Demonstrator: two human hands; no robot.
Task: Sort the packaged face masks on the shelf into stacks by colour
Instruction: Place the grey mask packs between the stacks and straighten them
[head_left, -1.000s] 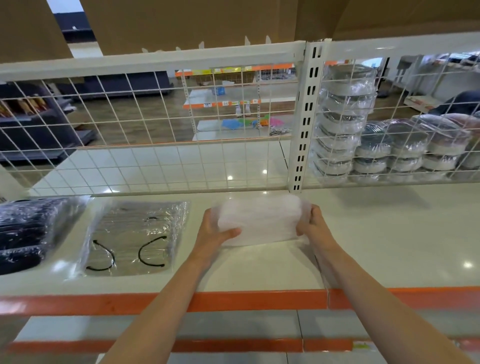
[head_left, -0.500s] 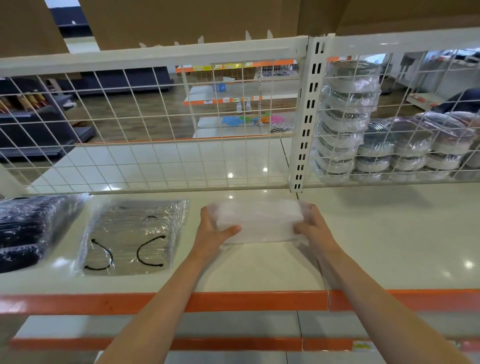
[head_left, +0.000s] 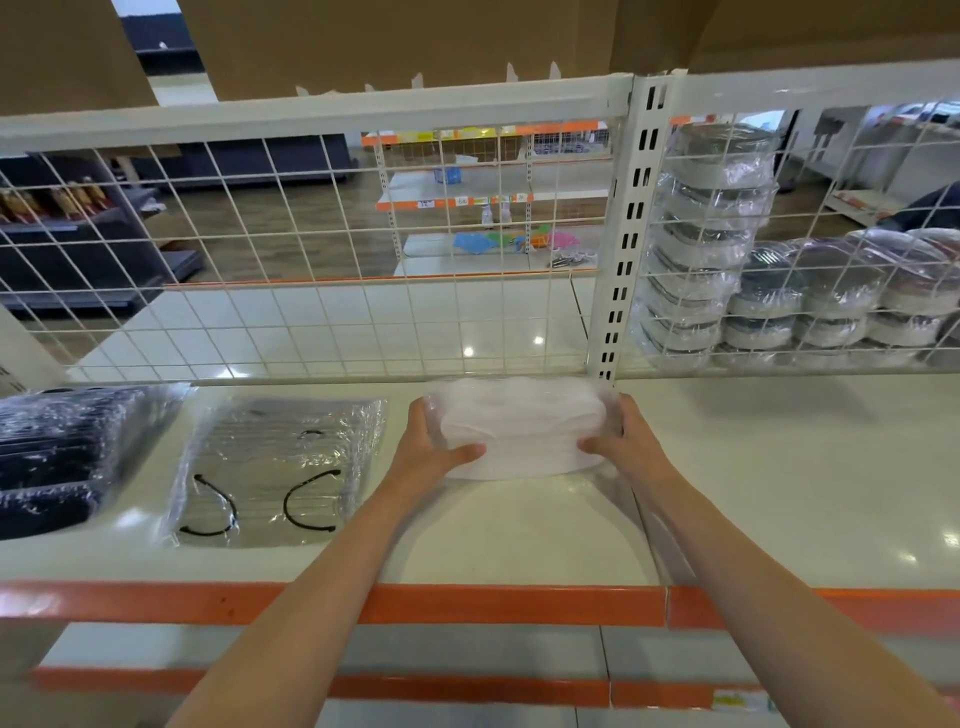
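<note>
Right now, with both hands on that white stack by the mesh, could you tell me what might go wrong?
1. The white mask stack is held only at its ends by the left hand and right hand; the glossy packets could slide and fan out.
2. It sits close to the wire mesh, so a push might jam packets against it.
3. The grey mask stack lies nearby on the left; a spill could mix colours.

Both bare forearms reach forward side by side, converging slightly toward the hands. The left hand (head_left: 423, 451) and right hand (head_left: 626, 444) face each other, thumbs pointing inward on top and fingers curled around what they hold between them.
</note>
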